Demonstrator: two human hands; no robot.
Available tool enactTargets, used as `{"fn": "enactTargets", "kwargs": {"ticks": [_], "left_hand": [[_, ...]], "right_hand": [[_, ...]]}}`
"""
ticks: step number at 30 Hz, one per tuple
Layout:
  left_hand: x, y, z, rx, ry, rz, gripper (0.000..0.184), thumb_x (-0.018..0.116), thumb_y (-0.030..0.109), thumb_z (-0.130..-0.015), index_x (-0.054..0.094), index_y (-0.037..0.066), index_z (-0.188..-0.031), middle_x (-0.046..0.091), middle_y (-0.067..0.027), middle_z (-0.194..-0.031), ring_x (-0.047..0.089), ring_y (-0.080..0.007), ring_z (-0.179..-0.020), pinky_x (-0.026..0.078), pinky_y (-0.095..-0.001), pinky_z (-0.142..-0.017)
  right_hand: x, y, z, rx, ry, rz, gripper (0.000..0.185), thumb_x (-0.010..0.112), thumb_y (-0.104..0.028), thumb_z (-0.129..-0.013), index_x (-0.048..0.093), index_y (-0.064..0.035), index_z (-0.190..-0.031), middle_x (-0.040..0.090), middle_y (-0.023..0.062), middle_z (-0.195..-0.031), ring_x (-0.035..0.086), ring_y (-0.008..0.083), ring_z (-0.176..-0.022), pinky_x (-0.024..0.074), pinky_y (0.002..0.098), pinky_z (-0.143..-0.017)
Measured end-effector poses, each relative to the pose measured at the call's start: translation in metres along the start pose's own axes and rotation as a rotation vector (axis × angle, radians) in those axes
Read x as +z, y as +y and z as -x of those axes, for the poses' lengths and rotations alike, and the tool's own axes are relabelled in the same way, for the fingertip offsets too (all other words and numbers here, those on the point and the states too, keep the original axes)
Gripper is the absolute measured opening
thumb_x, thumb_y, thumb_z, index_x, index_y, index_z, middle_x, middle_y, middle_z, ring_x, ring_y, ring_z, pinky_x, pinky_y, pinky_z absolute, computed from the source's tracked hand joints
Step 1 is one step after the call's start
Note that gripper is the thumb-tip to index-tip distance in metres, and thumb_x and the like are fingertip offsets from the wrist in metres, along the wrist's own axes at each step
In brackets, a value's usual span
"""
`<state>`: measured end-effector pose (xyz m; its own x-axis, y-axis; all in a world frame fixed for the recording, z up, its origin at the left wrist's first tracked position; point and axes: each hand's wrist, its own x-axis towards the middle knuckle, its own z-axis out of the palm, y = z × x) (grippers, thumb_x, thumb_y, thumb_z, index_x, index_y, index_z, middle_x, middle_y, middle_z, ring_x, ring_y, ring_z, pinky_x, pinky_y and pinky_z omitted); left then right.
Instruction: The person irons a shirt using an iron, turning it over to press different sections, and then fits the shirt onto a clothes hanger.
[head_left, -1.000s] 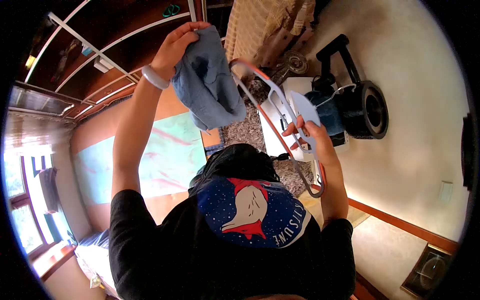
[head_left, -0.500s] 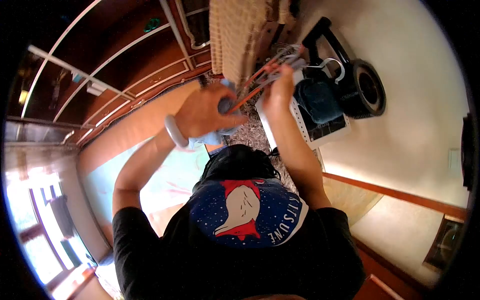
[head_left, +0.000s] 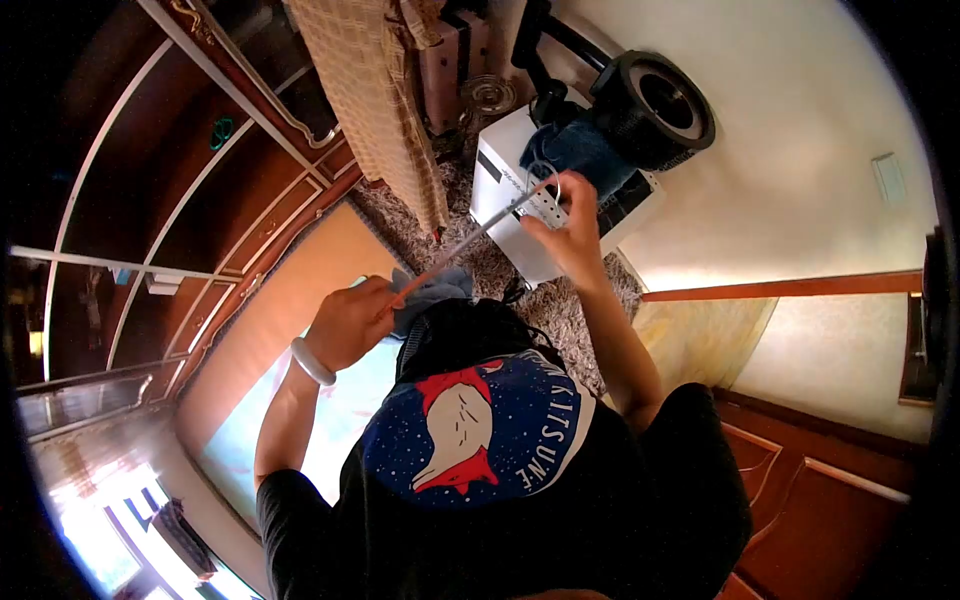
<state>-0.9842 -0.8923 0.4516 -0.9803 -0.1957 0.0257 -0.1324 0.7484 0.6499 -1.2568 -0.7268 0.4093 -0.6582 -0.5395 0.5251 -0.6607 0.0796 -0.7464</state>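
A thin orange and grey hanger (head_left: 465, 242), seen almost edge-on, slants between my two hands. The fingers of my left hand (head_left: 350, 322), with a pale bangle at its wrist, are closed on its lower left end. My right hand (head_left: 578, 228) pinches the upper right end between thumb and fingers. A grey-blue cloth (head_left: 440, 289) hangs just behind my left fingers, partly hidden; whether they also grip it I cannot tell.
Beyond my right hand stands a white box-shaped unit (head_left: 500, 165) with dark blue cloth (head_left: 580, 155) and a black round-ended device (head_left: 662, 105). A patterned curtain (head_left: 365, 90), glass-fronted cabinet (head_left: 150, 200), shaggy rug (head_left: 400, 212) and pale blue sheet (head_left: 245, 425) surround the front and left.
The cloth and my left hand have come down toward my body. The hanger has turned from face-on to nearly edge-on, now with both hands on it. The view has swung to the right.
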Motion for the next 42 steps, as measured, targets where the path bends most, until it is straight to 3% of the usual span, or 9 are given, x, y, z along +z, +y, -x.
{"fn": "enactTargets", "kwargs": {"ticks": [3, 7, 10, 14, 22, 28, 31, 37, 42], "left_hand": [[0.001, 0.005, 0.0, 0.076, -0.101, -0.058, 0.014, 0.054, 0.013, -0.081, 0.061, 0.004, -0.089, 0.057, -0.0103, -0.095, 0.058, -0.0292, -0.08, 0.048, -0.0377, -0.07], [-0.009, 0.001, -0.007, 0.063, -0.275, 0.018, 0.02, 0.054, 0.014, -0.082, 0.063, 0.004, -0.096, 0.057, -0.0094, -0.098, 0.058, -0.0276, -0.081, 0.048, -0.0378, -0.071], [-0.007, -0.019, -0.013, 0.131, -0.265, 0.081, 0.023, 0.059, 0.018, -0.082, 0.064, 0.005, -0.101, 0.058, -0.0115, -0.1, 0.059, -0.0276, -0.085, 0.048, -0.0357, -0.072], [-0.019, -0.018, -0.025, -0.15, -0.196, 0.373, 0.032, 0.068, 0.024, -0.08, 0.065, 0.002, -0.103, 0.059, -0.0129, -0.105, 0.059, -0.0232, -0.095, 0.047, -0.0322, -0.081], [-0.044, -0.047, -0.043, -0.111, 0.272, 0.488, 0.041, 0.054, -0.004, -0.08, 0.055, -0.003, -0.12, 0.057, -0.0162, -0.119, 0.052, -0.0259, -0.113, 0.038, -0.0345, -0.099], [-0.034, -0.016, -0.057, -0.04, 0.345, 0.062, 0.042, 0.051, -0.004, -0.075, 0.061, 0.005, -0.114, 0.054, -0.0215, -0.12, 0.058, -0.0333, -0.105, 0.046, -0.0366, -0.09], [-0.018, 0.009, -0.061, 0.0, 0.366, -0.116, 0.041, 0.05, -0.005, -0.074, 0.062, 0.005, -0.112, 0.055, -0.023, -0.117, 0.06, -0.0371, -0.098, 0.049, -0.0401, -0.084], [-0.01, 0.035, -0.072, 0.075, 0.429, -0.163, 0.039, 0.054, -0.004, -0.071, 0.06, 0.005, -0.108, 0.056, -0.0212, -0.112, 0.061, -0.0379, -0.091, 0.052, -0.0415, -0.075], [0.006, 0.052, -0.072, 0.062, 0.36, 0.01, 0.049, 0.053, -0.003, -0.076, 0.048, 0.004, -0.125, 0.049, -0.0232, -0.122, 0.059, -0.0414, -0.091, 0.052, -0.0432, -0.074]], "right_hand": [[-0.029, -0.004, -0.006, -0.286, -0.235, -0.005, 0.064, 0.081, -0.021, -0.064, 0.054, -0.0063, -0.121, 0.057, 0.0186, -0.114, 0.053, 0.0324, -0.108, 0.0432, 0.0373, -0.089], [-0.03, 0.012, 0.018, 0.298, -1.382, -0.228, 0.051, 0.065, -0.021, -0.085, 0.048, -0.008, -0.131, 0.051, 0.0156, -0.126, 0.048, 0.0252, -0.118, 0.042, 0.0366, -0.095], [-0.041, -0.014, 0.032, 0.166, -1.314, -0.492, 0.042, 0.056, -0.023, -0.092, 0.048, -0.0084, -0.131, 0.055, 0.0137, -0.122, 0.053, 0.023, -0.112, 0.0447, 0.0356, -0.093], [-0.053, -0.024, 0.033, 0.465, -1.17, -0.449, 0.041, 0.052, -0.032, -0.094, 0.052, -0.0103, -0.129, 0.058, 0.0128, -0.12, 0.055, 0.0184, -0.107, 0.0443, 0.0323, -0.093], [-0.066, -0.031, 0.02, 0.54, -0.942, -0.231, 0.036, 0.055, -0.029, -0.092, 0.058, -0.0064, -0.12, 0.067, 0.006, -0.091, 0.061, 0.0143, -0.077, 0.0484, 0.0284, -0.072], [-0.028, -0.052, 0.009, 0.472, -0.889, -0.363, 0.041, 0.053, -0.025, -0.091, 0.051, -0.0082, -0.128, 0.066, 0.0126, -0.082, 0.061, 0.0171, -0.062, 0.0483, 0.0296, -0.059], [0.001, -0.052, 0.009, 0.232, -0.852, -0.13, 0.049, 0.055, -0.013, -0.09, 0.042, -0.0094, -0.137, 0.065, 0.0121, -0.102, 0.059, 0.013, -0.067, 0.0484, 0.0249, -0.061], [0.034, -0.076, -0.012, 0.04, -0.599, -0.132, 0.075, 0.058, -0.005, -0.078, 0.025, -0.0139, -0.144, 0.062, 0.0264, -0.086, 0.063, 0.0401, -0.077, 0.0505, 0.0452, -0.07], [0.057, -0.064, -0.023, -0.073, -0.618, -0.372, 0.054, 0.055, 0.007, -0.074, 0.048, -0.007, -0.125, 0.061, 0.017, -0.107, 0.063, 0.0333, -0.088, 0.0479, 0.034, -0.075]]}}
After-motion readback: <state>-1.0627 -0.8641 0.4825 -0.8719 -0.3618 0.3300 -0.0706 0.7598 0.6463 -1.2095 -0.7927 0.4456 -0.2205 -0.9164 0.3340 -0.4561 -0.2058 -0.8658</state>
